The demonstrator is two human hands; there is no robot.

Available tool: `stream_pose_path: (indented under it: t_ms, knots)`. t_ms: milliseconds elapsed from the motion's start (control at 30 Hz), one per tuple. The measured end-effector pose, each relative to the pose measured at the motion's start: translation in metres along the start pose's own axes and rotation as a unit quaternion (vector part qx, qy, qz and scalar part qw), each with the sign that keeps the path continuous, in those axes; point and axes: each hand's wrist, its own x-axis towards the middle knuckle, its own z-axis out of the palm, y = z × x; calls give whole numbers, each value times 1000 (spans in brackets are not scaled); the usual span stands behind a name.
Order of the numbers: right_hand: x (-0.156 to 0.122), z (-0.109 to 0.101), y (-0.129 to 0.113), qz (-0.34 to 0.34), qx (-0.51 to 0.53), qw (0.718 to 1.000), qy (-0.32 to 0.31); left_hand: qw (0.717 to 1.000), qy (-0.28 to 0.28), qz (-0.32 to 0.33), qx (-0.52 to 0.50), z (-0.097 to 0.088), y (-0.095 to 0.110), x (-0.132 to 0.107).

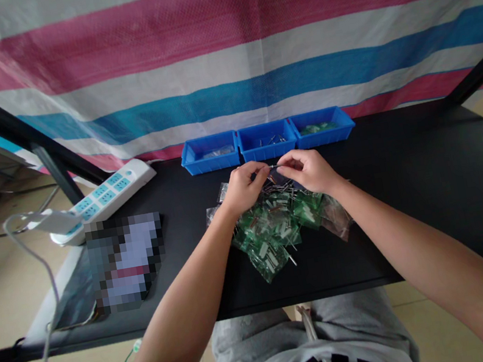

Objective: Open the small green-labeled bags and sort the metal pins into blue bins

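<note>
Striped tarp (214, 18), red/white/blue, hangs behind everything. In front of it, blk table (430, 174), w/ dark frame bars (67, 167) rising at the L end. Person's grey pants (246, 347) at the near edge, both bare forearms reaching in over the tabletop.

White strip (107, 194) lies at an angle, far L, w/ a plug (56, 222) in its near end & a cord (47, 269) trailing off the near edge. Near the strip, a pixelated thing (136, 257); can't tell details.

Pile of bags (272, 225) mid-table, mostly green, + one brownish bag (337, 217) on its R side. Beyond it, 3 blue bins in a row: L bin (215, 164) w/ clear bags, mid bin (268, 152) w/ small metal bits, R bin (325, 136) w/ green bags.

L hand (247, 187) & R hand (308, 171) are over the far side of the pile, fingertips near each other. Each is nearly closed, thumb to fingers in a pinch.

Metal rods (286, 187) lie in the pile below them; one pokes out at the near side. Smallest: thin piece (272, 167) btwn the fingertips, an end in each pinch, just above the rods. Too small to ID.
</note>
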Motion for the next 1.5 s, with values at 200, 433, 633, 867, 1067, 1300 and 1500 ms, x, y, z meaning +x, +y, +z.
stream_pose_path:
  t_ms: [200, 433, 633, 867, 1067, 1300, 1500]
  knots:
    - [-1, -1, -4, 6, -2, 1000, -8, 1000, 2, 14, 2, -1, -2, -1]
    - [-1, 2, -5, -7, -3, 1000, 8, 993, 18, -36, -108, 4, -4, 0]
    - [0, 4, -1, -20, -1, 1000, 23, 986, 28, -48, -156, 5, -6, 1]
    - [2, 2, 6, -14, -20, 999, 29, 993, 102, -12, 60, 2, -14, 5]
    - [2, 4, 5, -22, -60, 998, -13, 961, 54, -68, 263, 3, -17, 8]
    - [2, 4, 6, -47, -89, 995, -28, 948, 10, -84, 307, 2, -17, 7]
    - [4, -1, 10, -48, -130, 990, 21, 964, 16, -68, 255, -1, -11, 4]
